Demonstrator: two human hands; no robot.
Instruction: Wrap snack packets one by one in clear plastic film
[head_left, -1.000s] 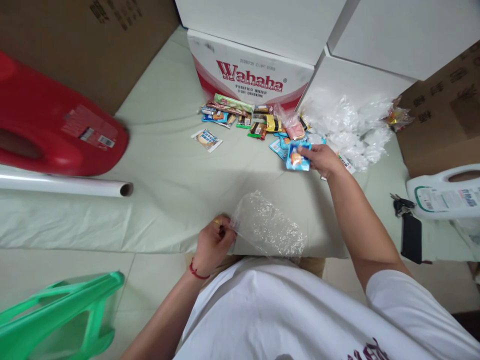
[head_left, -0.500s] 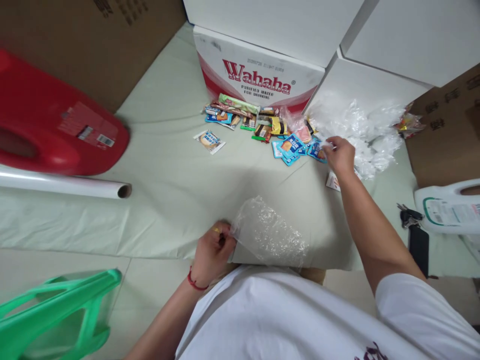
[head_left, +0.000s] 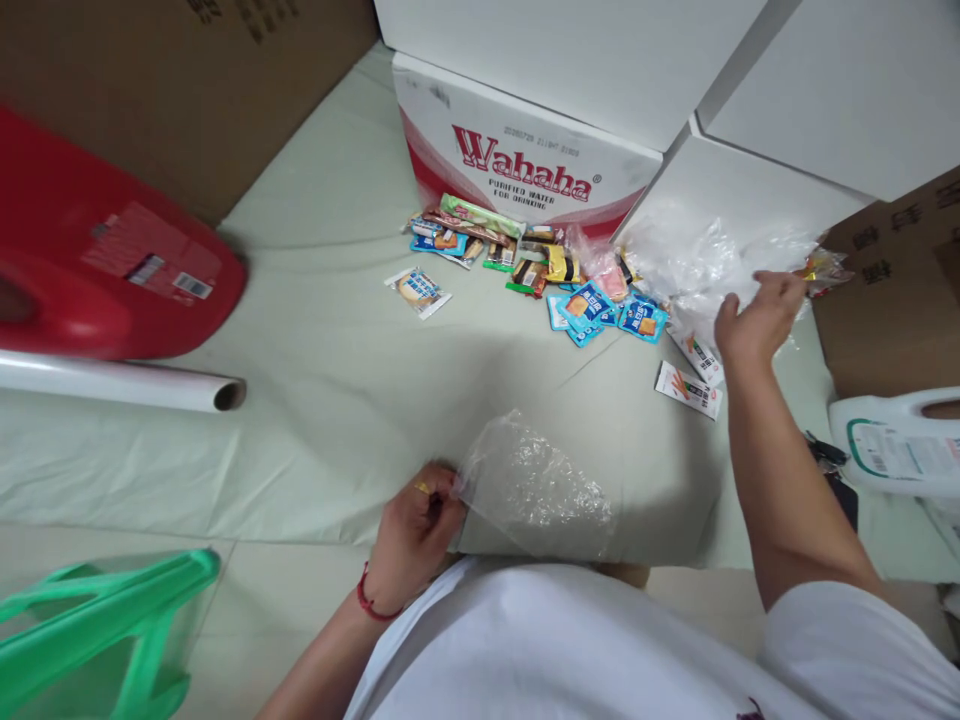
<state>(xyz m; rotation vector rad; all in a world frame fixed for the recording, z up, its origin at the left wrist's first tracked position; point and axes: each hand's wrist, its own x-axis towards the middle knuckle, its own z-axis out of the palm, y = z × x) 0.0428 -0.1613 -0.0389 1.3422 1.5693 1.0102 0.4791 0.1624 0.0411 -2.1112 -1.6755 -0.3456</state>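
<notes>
We are at a table spread with a pale green cloth (head_left: pixel 315 420), lightly creased and hanging over the near edge. Below it, toward seven o'clock, lies a light tiled floor (head_left: pixel 277 590), with a green plastic stool (head_left: pixel 97 630) at eight. A brown cardboard box (head_left: pixel 172 100) fills ten o'clock, and another brown carton (head_left: pixel 885 290) stands just short of three.

Between twelve and one, a Wahaha purified water carton (head_left: pixel 525 170) and plain white boxes (head_left: pixel 570 60) wall off the far side. Against the carton lie mixed snack packets (head_left: pixel 487 240); one cream-and-blue packet (head_left: pixel 418 290) sits apart, between ten and eleven. Blue snack sachets (head_left: pixel 641 320) overlap at two o'clock, and white sachets (head_left: pixel 686 390) lie at three. A red jug (head_left: pixel 135 260) and a white roll (head_left: pixel 112 382) with a hollow core take nine o'clock. Past three are a white handled bottle (head_left: pixel 900 445) and keys (head_left: pixel 825 450), partly hidden by our forearm.

Our left hand (head_left: pixel 420 530), at seven, pinches the corner of a clear plastic bag (head_left: pixel 536 485), which lies at five, thin, glossy and crinkled. Our right hand (head_left: pixel 765 315), nearly at three, has thumb and fingers spread over a crumpled, shiny heap of clear plastic (head_left: pixel 690 260); we cannot tell whether it touches.
</notes>
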